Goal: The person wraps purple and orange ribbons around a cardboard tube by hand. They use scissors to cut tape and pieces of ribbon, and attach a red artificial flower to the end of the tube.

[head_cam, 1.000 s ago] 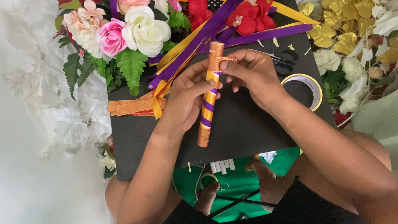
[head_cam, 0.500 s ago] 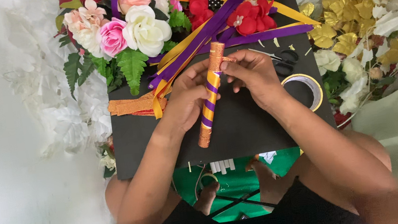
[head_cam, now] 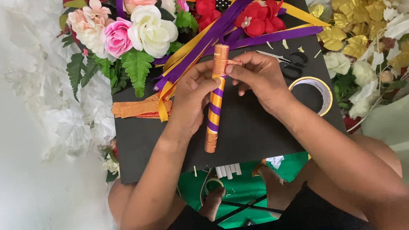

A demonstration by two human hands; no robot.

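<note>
Both hands are gripping the striped stick [head_cam: 214,99]: left hand [head_cam: 193,96] closing around it, right hand [head_cam: 258,76] fingers pinching glitter ribbon [head_cam: 221,62] at its top.

The stick [head_cam: 214,100] you hold is a slim rod wound in slanting purple and yellow ribbon stripes, capped at both ends in glittery orange tape (a loose tab juts from the top cap). It tilts slightly, lower end resting on the black board [head_cam: 248,130].

No packages, labels, signs or screens show anywhere in this view.
</note>
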